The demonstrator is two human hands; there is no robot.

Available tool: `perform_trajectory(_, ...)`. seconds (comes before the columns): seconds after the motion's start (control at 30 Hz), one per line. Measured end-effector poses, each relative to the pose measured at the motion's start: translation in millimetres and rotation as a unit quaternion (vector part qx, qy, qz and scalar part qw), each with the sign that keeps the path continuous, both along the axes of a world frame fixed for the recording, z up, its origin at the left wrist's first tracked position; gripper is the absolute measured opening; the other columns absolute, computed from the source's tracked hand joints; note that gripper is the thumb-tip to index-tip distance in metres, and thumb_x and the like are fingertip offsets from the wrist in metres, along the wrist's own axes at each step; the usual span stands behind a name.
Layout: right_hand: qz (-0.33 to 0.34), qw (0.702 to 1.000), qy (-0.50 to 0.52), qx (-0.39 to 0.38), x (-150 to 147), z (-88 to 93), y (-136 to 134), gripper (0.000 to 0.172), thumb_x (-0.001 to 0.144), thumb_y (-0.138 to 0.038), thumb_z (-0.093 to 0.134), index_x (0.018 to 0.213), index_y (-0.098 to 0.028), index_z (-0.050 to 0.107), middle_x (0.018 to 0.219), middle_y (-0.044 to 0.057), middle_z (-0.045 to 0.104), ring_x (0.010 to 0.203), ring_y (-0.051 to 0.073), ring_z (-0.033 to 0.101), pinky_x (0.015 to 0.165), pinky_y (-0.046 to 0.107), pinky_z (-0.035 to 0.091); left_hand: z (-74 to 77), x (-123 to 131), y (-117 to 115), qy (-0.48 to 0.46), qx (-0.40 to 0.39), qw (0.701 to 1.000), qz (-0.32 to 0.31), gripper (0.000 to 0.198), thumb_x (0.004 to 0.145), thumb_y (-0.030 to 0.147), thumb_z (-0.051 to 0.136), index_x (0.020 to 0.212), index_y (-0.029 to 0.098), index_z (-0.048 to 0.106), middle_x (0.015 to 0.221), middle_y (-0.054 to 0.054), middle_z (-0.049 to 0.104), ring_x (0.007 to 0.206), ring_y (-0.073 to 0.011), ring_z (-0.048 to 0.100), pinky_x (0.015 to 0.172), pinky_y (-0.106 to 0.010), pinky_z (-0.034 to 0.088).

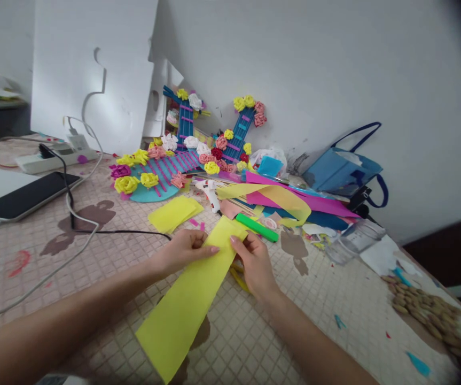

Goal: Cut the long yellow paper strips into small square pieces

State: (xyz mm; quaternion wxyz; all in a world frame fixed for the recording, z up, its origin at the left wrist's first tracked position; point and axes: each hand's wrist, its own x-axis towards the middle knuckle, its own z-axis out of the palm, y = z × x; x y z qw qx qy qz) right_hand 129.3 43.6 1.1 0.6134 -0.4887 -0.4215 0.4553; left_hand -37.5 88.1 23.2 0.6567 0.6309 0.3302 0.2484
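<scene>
A long strip of yellow paper [192,299] slants across the middle, its wide near end hanging toward me. My left hand [184,250] pinches its left edge near the far end, thumb on top. At the opposite edge my right hand [256,264] grips the upper corner between thumb and fingers. Yellow loops, perhaps scissor handles, [239,278] show partly beneath my right hand. Just past the strip lie a green utility knife or similar bar [257,227] and a white glue gun [209,193]. A stack of yellow paper pieces [175,214] rests beyond my left hand.
Blue paper guitars with paper flowers [162,174] stand and lie at the back. Left are a power strip [56,158], a black-screened tablet [28,195] and cables. Magenta paper [306,200], a clear jar [354,240], a blue bag [342,168] and peanuts [424,310] occupy the right.
</scene>
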Motion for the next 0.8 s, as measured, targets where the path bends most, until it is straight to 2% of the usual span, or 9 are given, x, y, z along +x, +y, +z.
perform_trajectory(0.13, 0.029, 1.000, 0.011, 0.005, -2.3, 1.7, -0.6, 0.021, 0.072, -0.034, 0.066, 0.086, -0.019, 0.061, 0.079, 0.002, 0.061, 0.072, 0.015, 0.055, 0.064, 0.028, 0.045, 0.1, 2.0, -0.6, 0.015, 0.036, 0.999, 0.031, 0.035, 0.073, 0.045, 0.061, 0.062, 0.014, 0.046, 0.053, 0.004, 0.045, 0.045, -0.0055, 0.039, 0.040, -0.017, 0.025)
perform_trajectory(0.23, 0.026, 1.000, 0.010, 0.011, -2.6, 3.0, -0.9, 0.020, 0.073, -0.035, 0.065, 0.082, -0.019, 0.060, 0.073, 0.000, 0.057, 0.068, 0.014, 0.052, 0.061, 0.026, 0.044, -1.9, 2.4, -0.6, 0.041, 0.061, 0.996, 0.046, 0.039, 0.073, 0.045, 0.061, 0.057, 0.016, 0.040, 0.048, 0.006, 0.038, 0.043, -0.0043, 0.033, 0.039, -0.017, 0.021)
perform_trajectory(0.4, 0.015, 1.000, 0.011, -0.004, -1.1, 4.8, -0.7, 0.022, 0.074, -0.039, 0.063, 0.075, -0.019, 0.055, 0.065, -0.003, 0.048, 0.057, 0.010, 0.044, 0.051, 0.022, 0.038, -4.1, 1.8, -1.1, 0.052, 0.069, 0.995, 0.044, 0.041, 0.074, 0.047, 0.058, 0.057, 0.017, 0.037, 0.048, 0.007, 0.034, 0.042, -0.0046, 0.030, 0.039, -0.018, 0.019)
perform_trajectory(0.6, 0.017, 1.000, -0.010, 0.003, 0.0, 4.2, -0.5, 0.023, 0.076, -0.041, 0.061, 0.074, -0.019, 0.053, 0.065, -0.003, 0.044, 0.056, 0.010, 0.041, 0.050, 0.022, 0.036, -8.5, 0.9, 0.3, 0.067, 0.090, 0.993, 0.044, 0.043, 0.075, 0.049, 0.057, 0.056, 0.018, 0.034, 0.049, 0.007, 0.030, 0.042, -0.0046, 0.028, 0.039, -0.018, 0.018)
perform_trajectory(0.7, 0.015, 0.999, -0.030, 0.006, 0.4, 2.9, -0.5, 0.024, 0.076, -0.042, 0.060, 0.074, -0.019, 0.053, 0.065, -0.003, 0.045, 0.057, 0.010, 0.041, 0.051, 0.022, 0.036, -7.5, 2.6, 0.8, 0.041, 0.086, 0.994, 0.047, 0.038, 0.074, 0.046, 0.059, 0.059, 0.016, 0.041, 0.051, 0.006, 0.037, 0.044, -0.0052, 0.034, 0.040, -0.018, 0.023)
perform_trajectory(0.8, 0.026, 0.998, -0.060, 0.011, 0.6, 1.3, -0.6, 0.023, 0.077, -0.041, 0.059, 0.074, -0.019, 0.054, 0.067, -0.002, 0.046, 0.059, 0.011, 0.042, 0.053, 0.023, 0.037, -3.7, 4.8, 2.0, -0.021, 0.080, 0.995, 0.054, 0.029, 0.075, 0.042, 0.060, 0.078, 0.014, 0.052, 0.070, 0.000, 0.055, 0.059, -0.0094, 0.051, 0.050, -0.019, 0.037)
